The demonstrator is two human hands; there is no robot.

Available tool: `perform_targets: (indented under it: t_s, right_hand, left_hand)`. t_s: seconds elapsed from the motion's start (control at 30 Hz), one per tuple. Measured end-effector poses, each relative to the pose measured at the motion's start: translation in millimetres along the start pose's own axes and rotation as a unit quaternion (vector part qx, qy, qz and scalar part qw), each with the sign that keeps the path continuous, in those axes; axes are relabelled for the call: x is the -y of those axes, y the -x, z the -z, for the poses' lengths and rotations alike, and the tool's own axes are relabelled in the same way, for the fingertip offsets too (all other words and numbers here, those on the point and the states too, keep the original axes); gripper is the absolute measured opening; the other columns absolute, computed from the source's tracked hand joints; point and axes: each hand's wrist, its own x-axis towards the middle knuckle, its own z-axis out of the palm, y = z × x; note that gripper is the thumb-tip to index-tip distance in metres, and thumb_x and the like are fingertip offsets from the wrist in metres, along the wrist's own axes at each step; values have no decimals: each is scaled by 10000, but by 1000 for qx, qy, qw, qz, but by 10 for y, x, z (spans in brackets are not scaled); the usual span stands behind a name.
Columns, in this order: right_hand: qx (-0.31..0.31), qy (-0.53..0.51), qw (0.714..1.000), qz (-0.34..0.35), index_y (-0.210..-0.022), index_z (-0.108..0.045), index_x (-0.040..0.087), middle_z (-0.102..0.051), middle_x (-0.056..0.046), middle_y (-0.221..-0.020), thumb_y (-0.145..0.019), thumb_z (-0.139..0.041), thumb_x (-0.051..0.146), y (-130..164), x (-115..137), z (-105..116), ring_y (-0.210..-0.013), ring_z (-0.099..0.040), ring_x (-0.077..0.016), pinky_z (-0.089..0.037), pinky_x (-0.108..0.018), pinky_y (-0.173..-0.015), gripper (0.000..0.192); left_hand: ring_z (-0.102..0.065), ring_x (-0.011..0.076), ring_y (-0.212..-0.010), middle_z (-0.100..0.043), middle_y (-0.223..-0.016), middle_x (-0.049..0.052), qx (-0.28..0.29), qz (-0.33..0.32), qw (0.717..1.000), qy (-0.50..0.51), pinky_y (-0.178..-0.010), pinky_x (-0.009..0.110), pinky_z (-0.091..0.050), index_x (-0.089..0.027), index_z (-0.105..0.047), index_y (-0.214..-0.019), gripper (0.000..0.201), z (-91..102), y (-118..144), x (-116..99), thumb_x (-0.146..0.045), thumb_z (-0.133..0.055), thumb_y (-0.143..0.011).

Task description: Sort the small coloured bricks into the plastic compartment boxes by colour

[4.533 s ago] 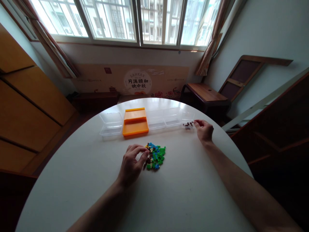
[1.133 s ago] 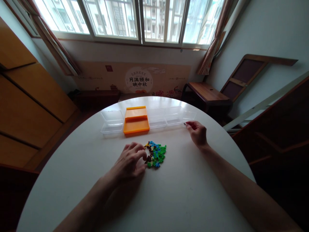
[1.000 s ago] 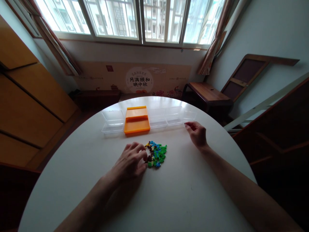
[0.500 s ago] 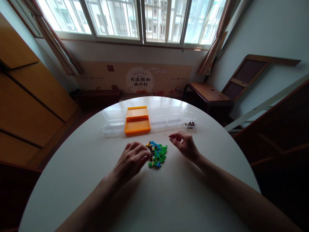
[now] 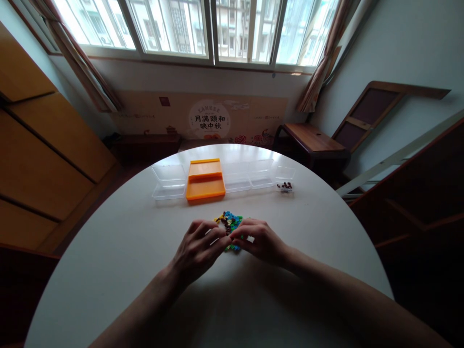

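Observation:
A small pile of toy building bricks (image 5: 232, 218) in green, blue, brown, yellow and cream lies on the white round table (image 5: 119, 251). Over its left side is my left hand (image 5: 203, 244), fingers bent and thumb pressed toward the fingertips. My right hand (image 5: 259, 239) comes in from the right, thumb and forefinger pinched. The two sets of fingertips meet above the pile and cover part of it. Whatever they hold between them is too small and too hidden to make out.
Behind the pile stand an open orange box (image 5: 205, 195) and clear plastic boxes (image 5: 168, 192) with lids raised. At the right, a small clear box (image 5: 285, 188) holds several dark brown pieces. A wooden bench (image 5: 311, 137) stands beyond the table.
My right hand has moved left and down from beside the small clear box to the pile, meeting my left hand's fingertips. My left hand has shifted only slightly.

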Motion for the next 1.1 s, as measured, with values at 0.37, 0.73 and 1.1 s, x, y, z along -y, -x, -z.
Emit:
perform_targets:
  t_s: [0.37, 0.73, 1.1]
  right_hand:
    - [-59, 95, 994, 4, -895, -723, 203, -681, -45, -787, -873, -611, 247, 2, -282, 124, -708, -616, -149, -477, -265, -694, 121]
    - [-252, 197, 938, -136, -889, -732, 197, -667, -39, -775, -848, -578, 321, -1, -978, 737, -619, -559, -152, -486, -306, -688, 202]
    - [-332, 249, 884, -215, -937, -741, 133, -655, -95, -860, -801, -560, 329, 96, -1273, 1029, -663, -546, -183, -494, -353, -705, 300]
  left_hand:
    - [-557, 165, -857, -674, -845, 2, 24, 59, 998, 0, -805, 317, -385, -215, -591, -846, 31, -62, 36, 93, -198, -609, -865]
    - [-559, 170, -874, -669, -867, 16, 46, 73, 996, 6, -821, 329, -392, -215, -605, -856, 24, -90, 65, 112, -204, -588, -869]
    - [-535, 178, -851, -659, -856, 23, 31, 115, 993, -9, -778, 326, -395, -205, -606, -852, 113, -55, 26, 118, -114, -539, -848]
